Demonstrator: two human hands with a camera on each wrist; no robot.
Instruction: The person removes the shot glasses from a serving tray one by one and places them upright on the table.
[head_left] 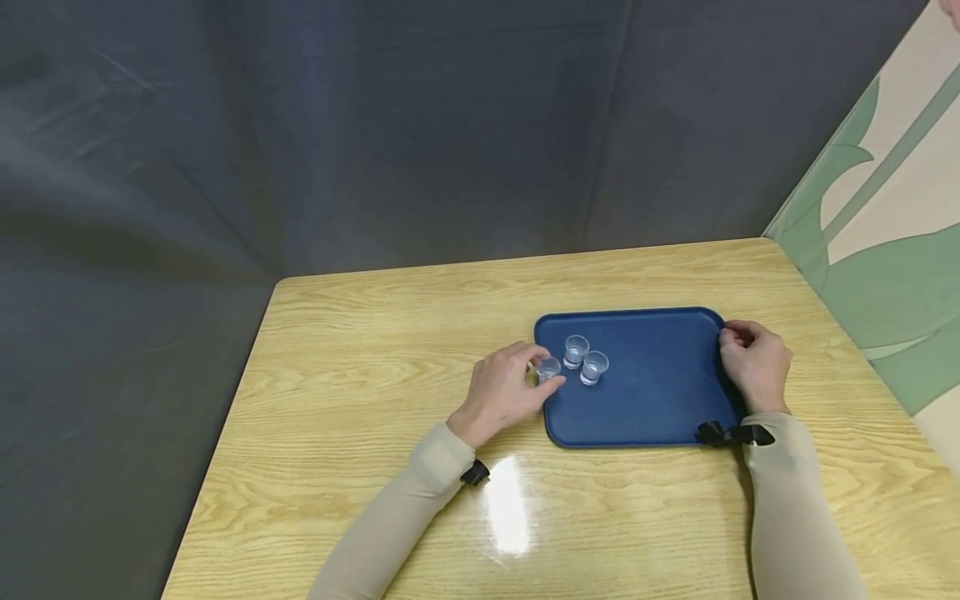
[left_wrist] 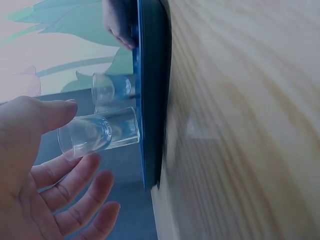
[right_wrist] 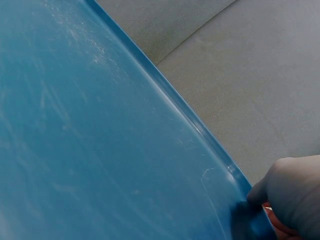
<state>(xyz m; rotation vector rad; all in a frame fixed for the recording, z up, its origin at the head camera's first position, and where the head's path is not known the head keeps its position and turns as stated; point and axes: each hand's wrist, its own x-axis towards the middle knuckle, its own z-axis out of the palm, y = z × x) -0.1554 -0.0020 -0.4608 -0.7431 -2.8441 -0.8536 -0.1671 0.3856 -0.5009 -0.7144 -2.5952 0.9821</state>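
Dark cloth (head_left: pixel 450 125) hangs behind the wood-grained desk (head_left: pixel 337 367), with a leafy painted wall (head_left: pixel 907 283) off to the right. From my remote post I see the blue tray (head_left: pixel 652 392) lying on the right part of the desk, with clear cups gathered at its left end. Two of them, the far cup (head_left: pixel 576 351) and the near cup (head_left: pixel 594 367), stand upright on it, close together. The left hand (head_left: pixel 506 387) is at the tray's left edge, thumb and fingertips loosely pinching a third cup (head_left: pixel 549 367) near its rim, the other fingers spread; the right hand (head_left: pixel 756 360) pinches the tray's rim near its far right corner. I judge that two cups are settled and the third is unfinished business, since fingers are around it; whether it is being set down or picked up, I cannot tell. Its base is lost to me behind the tray's raised edge in the left wrist view, so I can't confirm that it stands on the tray. That view also overlaps the cups behind it, and my right wrist view cuts off much of the hand and shows no cups.
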